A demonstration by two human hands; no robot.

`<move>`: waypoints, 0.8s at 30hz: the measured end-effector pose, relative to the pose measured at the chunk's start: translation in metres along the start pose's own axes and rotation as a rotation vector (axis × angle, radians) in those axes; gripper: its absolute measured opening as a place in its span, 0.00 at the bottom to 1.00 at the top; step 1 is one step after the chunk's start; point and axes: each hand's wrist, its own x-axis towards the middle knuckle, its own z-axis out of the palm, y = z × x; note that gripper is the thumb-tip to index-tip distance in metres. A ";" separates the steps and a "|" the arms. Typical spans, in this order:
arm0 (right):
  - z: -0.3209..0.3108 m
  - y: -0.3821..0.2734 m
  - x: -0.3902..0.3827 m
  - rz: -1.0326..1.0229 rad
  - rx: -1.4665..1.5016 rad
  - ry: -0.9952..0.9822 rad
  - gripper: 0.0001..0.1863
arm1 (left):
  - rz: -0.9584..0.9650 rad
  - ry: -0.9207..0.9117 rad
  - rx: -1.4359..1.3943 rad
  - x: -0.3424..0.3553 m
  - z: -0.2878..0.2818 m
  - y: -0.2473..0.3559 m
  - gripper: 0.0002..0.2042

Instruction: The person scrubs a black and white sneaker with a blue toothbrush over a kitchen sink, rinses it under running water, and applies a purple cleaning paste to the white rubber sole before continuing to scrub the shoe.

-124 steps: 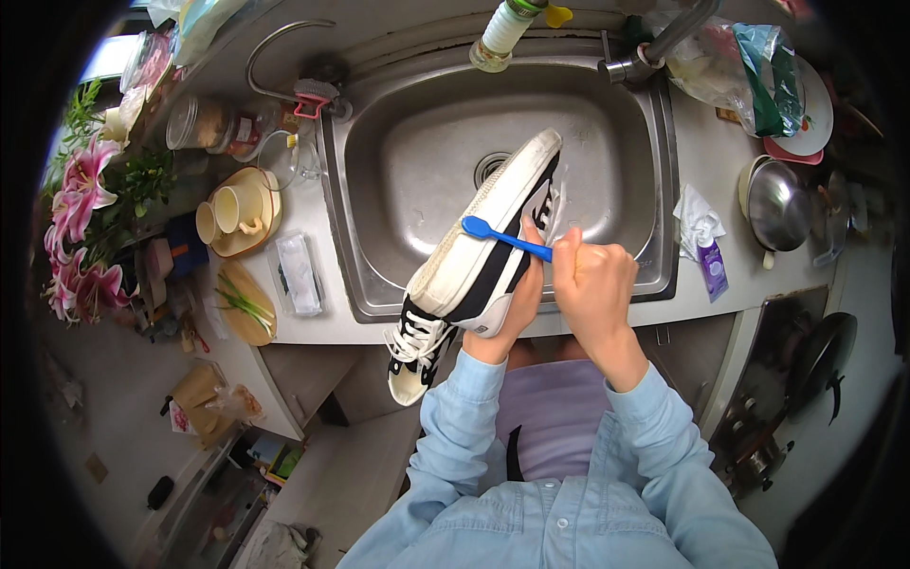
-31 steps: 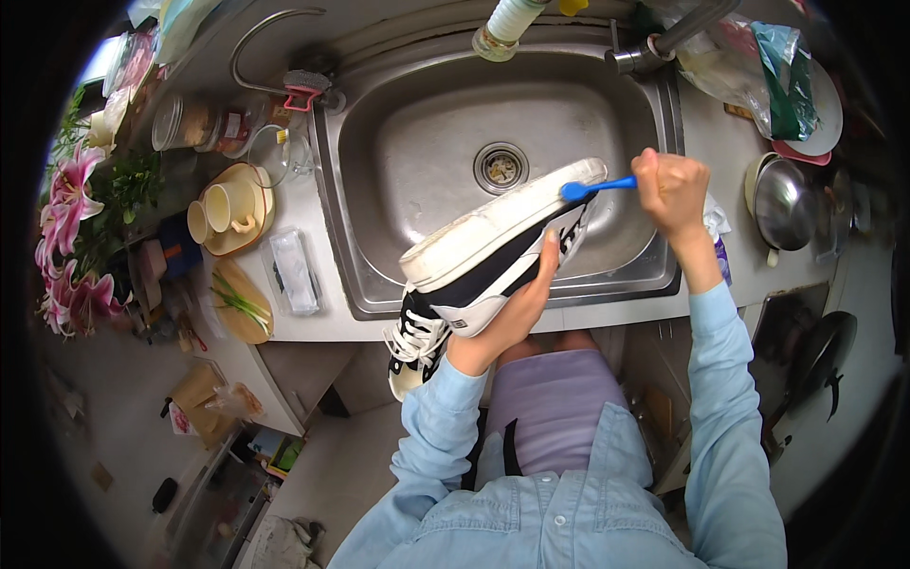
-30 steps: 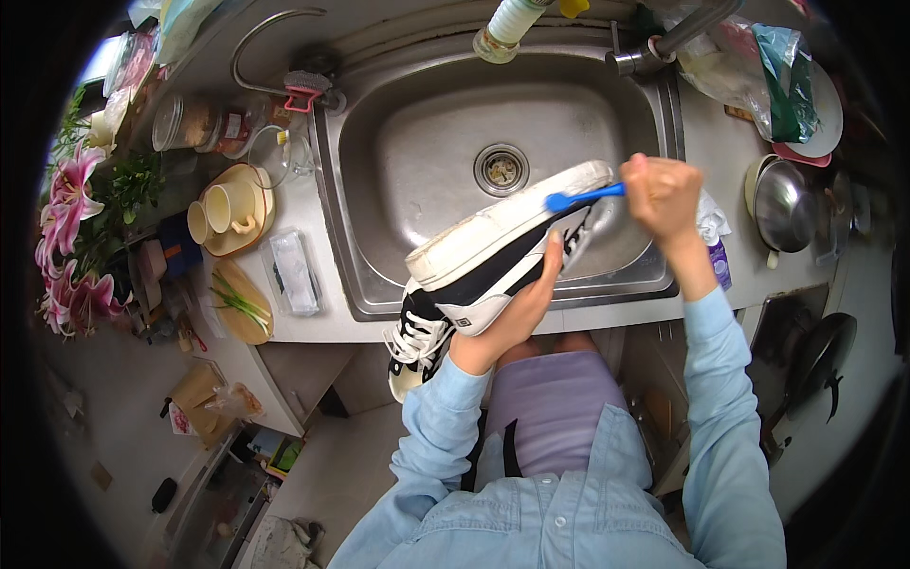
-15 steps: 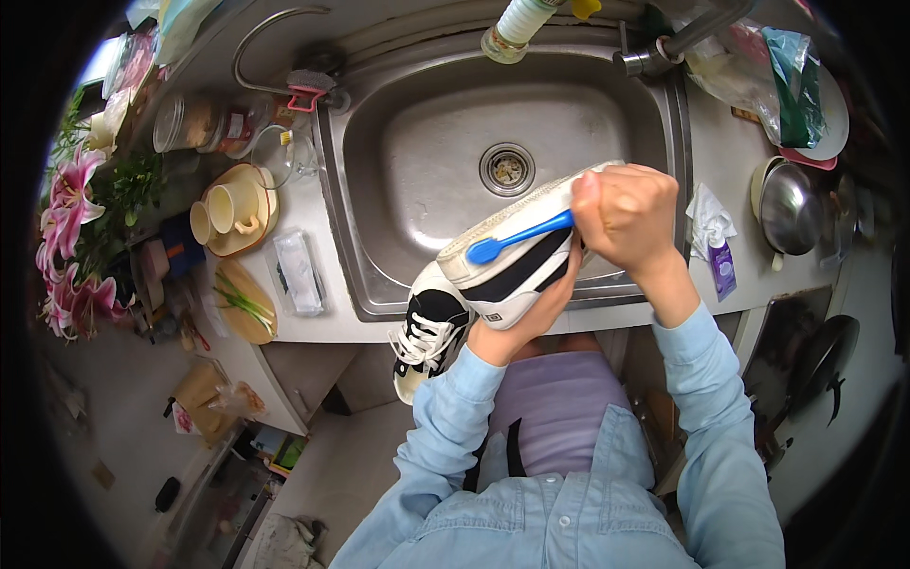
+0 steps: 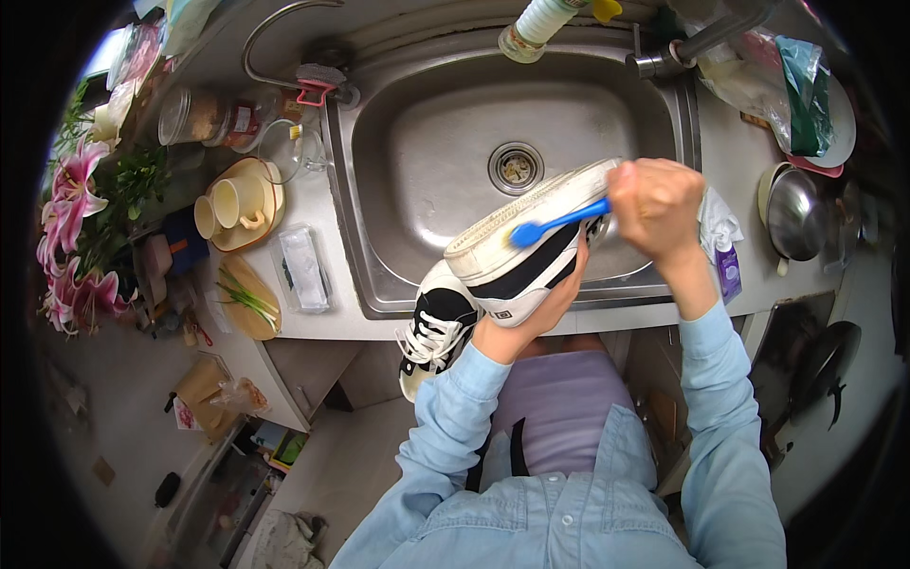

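Observation:
My left hand [image 5: 553,311] grips a black-and-white sneaker [image 5: 488,248] from below, holding it tilted over the sink's front edge with its white sole side facing up. My right hand [image 5: 662,207] is closed around the handle of a blue toothbrush [image 5: 567,222]. The brush head rests against the sole's pale sidewall; its bristles are mostly hidden. A second black-and-white sneaker [image 5: 438,322], with white laces, is at the counter's front edge, left of my left hand and partly behind the held shoe.
A steel sink [image 5: 427,123] lies beneath, with a faucet [image 5: 659,62] at its back right. To the left are cream cups [image 5: 232,204] on a tray, a cutting board [image 5: 254,318] with green stalks and a clear box [image 5: 303,270]. At right stand a purple packet [image 5: 727,270] and a steel pan [image 5: 794,211].
My right hand has slid the toothbrush to the right and slightly up along the sole's sidewall. The whole view has shifted a little; my left hand keeps its hold on the sneaker.

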 end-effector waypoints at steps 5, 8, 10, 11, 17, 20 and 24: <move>0.001 -0.020 0.008 -0.051 0.005 0.046 0.21 | -0.102 -0.092 -0.456 0.003 -0.002 0.000 0.23; 0.004 -0.034 0.011 -0.062 0.014 -0.004 0.21 | -0.218 -0.168 -1.023 0.007 -0.007 -0.012 0.23; 0.001 -0.013 0.005 -0.032 0.035 0.024 0.22 | -0.040 -0.007 -0.100 -0.002 0.003 0.001 0.22; -0.002 -0.001 0.001 0.028 -0.025 0.012 0.22 | -0.088 -0.007 -0.202 -0.004 0.002 0.001 0.22; 0.002 -0.025 0.001 0.031 0.032 0.045 0.24 | -0.243 0.025 -0.669 -0.009 -0.001 0.004 0.22; 0.001 -0.019 -0.001 0.068 -0.057 0.046 0.24 | -0.512 0.071 -1.213 -0.010 -0.011 -0.001 0.22; -0.013 0.028 -0.012 0.297 -0.230 0.077 0.26 | -0.661 0.091 -1.375 -0.016 -0.017 0.000 0.22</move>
